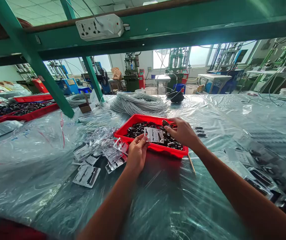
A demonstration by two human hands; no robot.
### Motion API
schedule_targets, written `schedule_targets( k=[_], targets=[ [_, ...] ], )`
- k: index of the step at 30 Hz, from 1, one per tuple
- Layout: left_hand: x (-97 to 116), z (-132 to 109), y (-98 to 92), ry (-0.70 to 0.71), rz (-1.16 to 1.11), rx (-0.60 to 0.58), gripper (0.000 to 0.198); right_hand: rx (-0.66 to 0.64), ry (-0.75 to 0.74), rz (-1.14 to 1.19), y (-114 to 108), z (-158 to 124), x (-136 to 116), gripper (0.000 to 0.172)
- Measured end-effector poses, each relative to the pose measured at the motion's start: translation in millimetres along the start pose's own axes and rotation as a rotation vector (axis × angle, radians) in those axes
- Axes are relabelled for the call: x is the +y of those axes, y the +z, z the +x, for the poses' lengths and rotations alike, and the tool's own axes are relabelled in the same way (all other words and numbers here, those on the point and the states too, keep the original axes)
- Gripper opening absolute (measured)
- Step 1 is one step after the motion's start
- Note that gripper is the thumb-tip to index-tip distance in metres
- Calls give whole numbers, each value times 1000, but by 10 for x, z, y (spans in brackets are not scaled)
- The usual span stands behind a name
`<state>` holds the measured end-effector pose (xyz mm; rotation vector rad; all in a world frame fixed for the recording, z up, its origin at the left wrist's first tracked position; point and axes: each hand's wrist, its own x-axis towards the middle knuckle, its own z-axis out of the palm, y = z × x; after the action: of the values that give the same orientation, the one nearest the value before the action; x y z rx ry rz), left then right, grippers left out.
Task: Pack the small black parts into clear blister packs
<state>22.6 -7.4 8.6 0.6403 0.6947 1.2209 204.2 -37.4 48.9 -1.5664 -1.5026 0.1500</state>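
The left hand (136, 151) pinches a clear packet (154, 135) by its edge over the red tray (133, 121). The right hand (183, 132) grips a small dark part (165, 123) in closed fingertips.

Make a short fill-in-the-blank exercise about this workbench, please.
1. The ____ tray is full of small dark parts.
2. The left hand holds a clear packet; the right hand pinches one dark ____.
3. A pile of packets lies to the ____ of the tray.
4. The power strip sits on a ____ beam.
Missing words: red, part, left, green.
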Motion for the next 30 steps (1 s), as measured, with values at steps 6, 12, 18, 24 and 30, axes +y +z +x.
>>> schedule_targets(
  k=[6, 12, 18, 24, 30],
  targets=[
    [28, 4, -1, -55, 4, -112, 18, -227, -473, -163, 32, -194, 0, 55],
    [-6, -48, 7, -6, 139, -291, 36, -95, -587, -264, 81, -239, -101, 46],
    [-12, -42, -25, 84, 169, -297, 37, -142, -489, -88, 219, -354, -137, 49],
    [42, -40, -68, 71, 370, -347, 36, -230, -284, 114, 194, -337, -80, 30],
    [90, 46, -84, 169, 388, -186, 29, 12, -72, -10, -22, -116, 10, 23]
  ],
)
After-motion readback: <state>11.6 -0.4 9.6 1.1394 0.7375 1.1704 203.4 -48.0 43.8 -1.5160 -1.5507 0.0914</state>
